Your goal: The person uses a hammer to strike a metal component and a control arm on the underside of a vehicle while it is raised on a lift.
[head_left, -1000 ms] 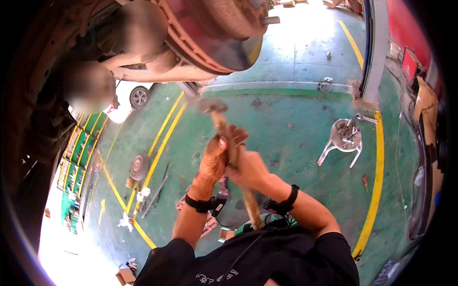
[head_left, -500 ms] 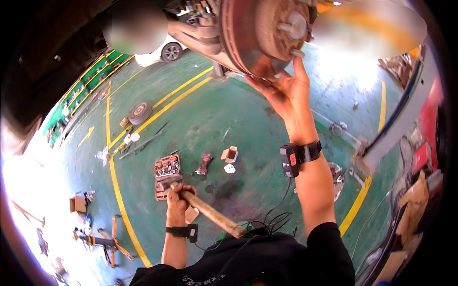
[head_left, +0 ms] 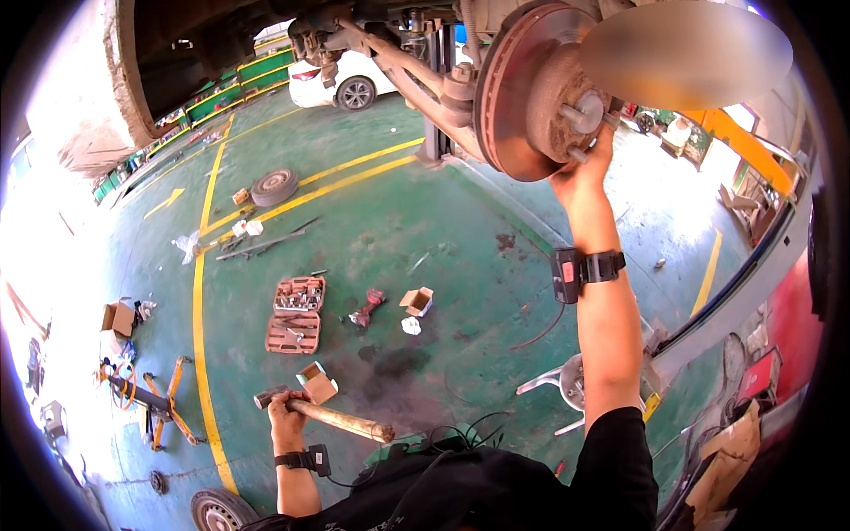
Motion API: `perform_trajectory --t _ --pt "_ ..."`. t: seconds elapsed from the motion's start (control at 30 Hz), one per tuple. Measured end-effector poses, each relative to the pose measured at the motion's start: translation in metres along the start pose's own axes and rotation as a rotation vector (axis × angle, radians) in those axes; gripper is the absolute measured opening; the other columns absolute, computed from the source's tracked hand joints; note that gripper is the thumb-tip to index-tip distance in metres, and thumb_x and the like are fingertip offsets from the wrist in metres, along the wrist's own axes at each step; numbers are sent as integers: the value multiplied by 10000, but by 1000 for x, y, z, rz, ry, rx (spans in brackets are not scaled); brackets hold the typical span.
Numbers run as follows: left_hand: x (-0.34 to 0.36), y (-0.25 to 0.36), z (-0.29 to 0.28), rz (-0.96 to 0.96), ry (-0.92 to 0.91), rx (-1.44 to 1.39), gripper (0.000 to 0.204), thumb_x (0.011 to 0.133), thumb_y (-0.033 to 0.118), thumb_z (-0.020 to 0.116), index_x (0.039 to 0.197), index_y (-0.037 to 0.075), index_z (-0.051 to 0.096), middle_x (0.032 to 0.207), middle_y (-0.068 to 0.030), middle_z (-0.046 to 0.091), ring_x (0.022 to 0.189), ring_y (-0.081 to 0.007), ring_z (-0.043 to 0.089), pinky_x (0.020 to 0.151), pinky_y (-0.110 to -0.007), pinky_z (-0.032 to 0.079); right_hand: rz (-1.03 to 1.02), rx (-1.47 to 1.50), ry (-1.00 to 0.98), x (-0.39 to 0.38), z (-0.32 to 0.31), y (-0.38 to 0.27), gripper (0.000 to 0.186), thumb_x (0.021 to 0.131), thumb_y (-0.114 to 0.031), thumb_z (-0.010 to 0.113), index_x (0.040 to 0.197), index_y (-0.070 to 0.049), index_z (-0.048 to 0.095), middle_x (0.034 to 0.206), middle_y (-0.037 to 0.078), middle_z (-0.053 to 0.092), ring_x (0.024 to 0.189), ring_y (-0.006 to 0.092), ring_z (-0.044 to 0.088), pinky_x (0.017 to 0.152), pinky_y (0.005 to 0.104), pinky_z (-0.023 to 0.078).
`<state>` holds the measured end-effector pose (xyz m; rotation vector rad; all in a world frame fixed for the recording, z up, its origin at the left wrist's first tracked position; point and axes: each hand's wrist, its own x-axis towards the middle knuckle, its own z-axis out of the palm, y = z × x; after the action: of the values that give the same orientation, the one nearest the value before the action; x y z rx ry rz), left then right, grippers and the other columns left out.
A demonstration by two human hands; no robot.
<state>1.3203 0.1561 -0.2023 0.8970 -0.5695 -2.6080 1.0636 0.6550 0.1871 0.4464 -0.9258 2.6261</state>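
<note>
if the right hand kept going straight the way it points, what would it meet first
Most likely the brake disc: the right hand points up at its lower edge and looks very close, though depth is hard to judge.

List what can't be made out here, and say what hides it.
Head view, right hand: most fingers, hidden by the brake disc.
Head view, stool: most of its seat, hidden by the right forearm.
Head view, wheel at the bottom: lower part, cut off by the picture's edge.
Head view, tools in the open case: exact kinds, too small.
</note>
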Motion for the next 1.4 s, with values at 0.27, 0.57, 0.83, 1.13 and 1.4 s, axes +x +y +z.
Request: perform_trajectory --t 0.27,0.57,0.83,1.13,1.4 --pt "-56 -57 -7 -128 166 -291 99 840 80 466 769 39 522 645 -70 554 601 -219 565 679 -406 488 39 -95 31 -54 42 -1 751 907 -706 337 1431 -168 347 1464 28 382 1335 228 363 1057 416 335" --pt "-86 -110 -57 6 40 -263 70 705 52 569 666 58 511 627 -77 546 592 -224 545 667 -422 497 33 -233 26 -28 26 -8 715 920 -676 342 1443 -189 343 1447 32 402 1302 243 428 1093 437 348" --pt "-55 -114 -36 -23 297 -299 87 770 -8 503 812 67 486 677 -68 512 575 -212 515 591 -388 488 24 -229 -73 -26 2 -18 785 892 -691 409 1465 -169 286 1459 47 375 1316 269 402 1070 465 351" --pt "15 -31 133 -60 -279 87 87 783 22 577 860 28 535 758 -104 553 719 -274 566 707 -444 499 390 -1379 -772 -188 -53 123 371 931 -375 551 888 -22 657 910 73 662 904 225 610 801 361 472" --pt "-45 2 309 -52 -1006 523 327 882 148 628 1176 31 545 1045 -84 642 1045 -221 589 935 -374 433 720 -706 -466 -250 46 226 273 869 -247 671 914 6 579 710 78 592 575 151 591 508 312 471"
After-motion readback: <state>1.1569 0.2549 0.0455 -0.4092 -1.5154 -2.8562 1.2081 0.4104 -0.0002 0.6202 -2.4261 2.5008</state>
